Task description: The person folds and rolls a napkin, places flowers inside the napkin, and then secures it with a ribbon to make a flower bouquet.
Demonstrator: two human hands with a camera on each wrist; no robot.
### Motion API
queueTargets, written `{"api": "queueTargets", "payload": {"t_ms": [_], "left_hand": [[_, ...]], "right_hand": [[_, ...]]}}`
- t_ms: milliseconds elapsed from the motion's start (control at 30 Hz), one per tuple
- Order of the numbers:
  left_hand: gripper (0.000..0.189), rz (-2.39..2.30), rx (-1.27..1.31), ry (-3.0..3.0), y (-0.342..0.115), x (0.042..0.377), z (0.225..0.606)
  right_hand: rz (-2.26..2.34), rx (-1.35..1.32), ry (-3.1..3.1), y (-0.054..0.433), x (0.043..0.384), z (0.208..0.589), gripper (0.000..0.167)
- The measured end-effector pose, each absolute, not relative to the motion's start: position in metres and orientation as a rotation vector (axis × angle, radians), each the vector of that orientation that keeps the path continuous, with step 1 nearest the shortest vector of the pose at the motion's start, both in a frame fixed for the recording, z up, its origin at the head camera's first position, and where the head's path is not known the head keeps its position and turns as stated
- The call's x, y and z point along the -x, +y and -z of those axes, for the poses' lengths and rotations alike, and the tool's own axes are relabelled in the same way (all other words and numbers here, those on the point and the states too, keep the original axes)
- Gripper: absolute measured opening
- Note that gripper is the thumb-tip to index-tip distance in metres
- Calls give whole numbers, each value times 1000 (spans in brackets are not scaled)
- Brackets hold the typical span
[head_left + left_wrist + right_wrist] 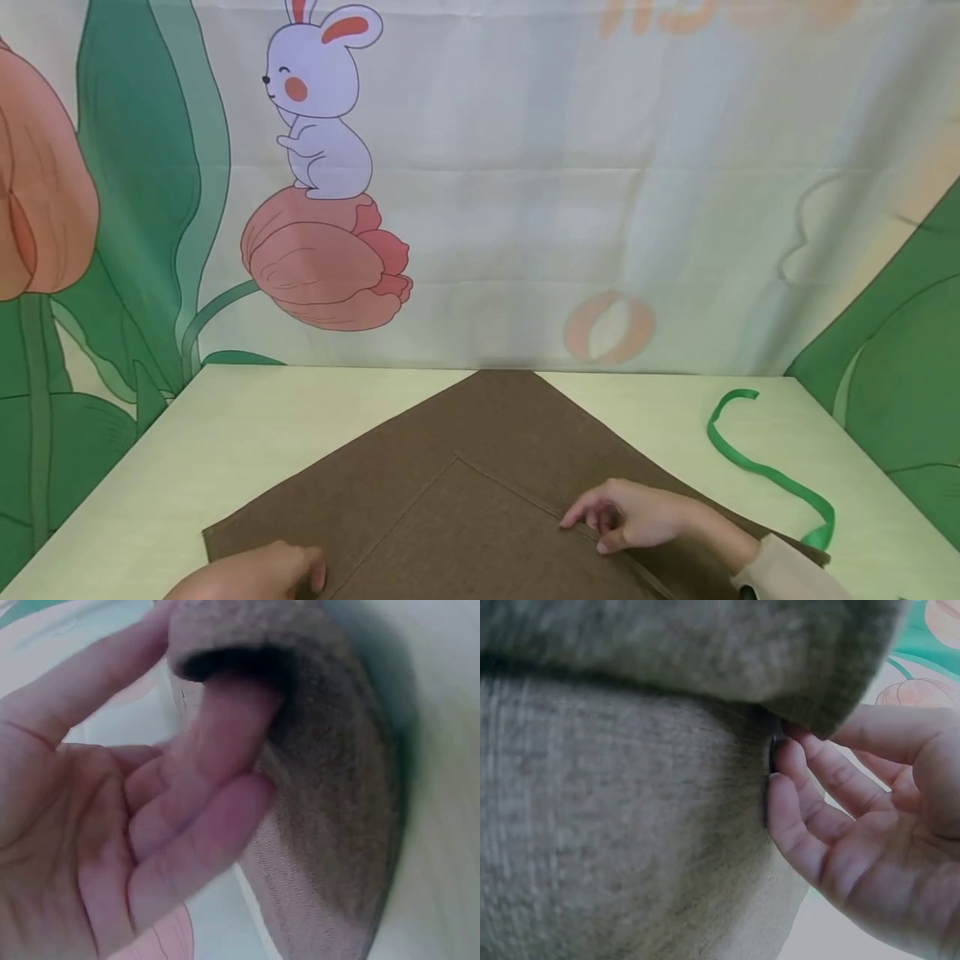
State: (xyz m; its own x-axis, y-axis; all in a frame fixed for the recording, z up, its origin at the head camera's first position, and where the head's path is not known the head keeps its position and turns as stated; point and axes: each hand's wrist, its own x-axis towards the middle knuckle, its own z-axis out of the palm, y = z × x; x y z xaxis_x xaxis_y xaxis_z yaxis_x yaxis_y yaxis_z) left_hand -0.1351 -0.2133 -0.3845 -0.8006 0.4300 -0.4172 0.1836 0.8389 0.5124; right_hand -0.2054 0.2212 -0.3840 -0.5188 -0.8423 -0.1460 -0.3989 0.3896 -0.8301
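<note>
Brown cloth (517, 417) lay across the desk (315, 400); L hand (255, 571) + R hand (645, 512) both had fingers pinching its folds, prob to steady the layers. Green ribbon (772, 475) sat off right, prob outta the way tbh.

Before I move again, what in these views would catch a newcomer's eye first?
Probably the broad brown fabric spread across the middle of the pale table, with the left hand and the right hand at its near part. Next, a bright green ribbon snakes along the tabletop to the right. Behind, left of centre on the backdrop, a printed white rabbit sits on a pink tulip.
</note>
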Motion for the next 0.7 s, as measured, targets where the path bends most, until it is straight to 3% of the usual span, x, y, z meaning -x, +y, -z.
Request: {"api": "queueTargets", "payload": {"t_ms": [233, 367, 433, 700], "left_hand": [[35, -878, -716, 2353, -213, 137, 378], [40, -828, -712, 2329, -213, 140, 382], [45, -830, -693, 2271, -223, 150, 402], [29, -924, -690, 2130, -211, 132, 383]], "right_hand": [[1040, 1050, 2091, 225, 200, 384, 33], [1054, 1041, 2083, 226, 196, 385, 33], [1057, 1038, 2078, 226, 195, 385, 33], [1021, 1110, 2099, 225, 194, 386, 34]]}}
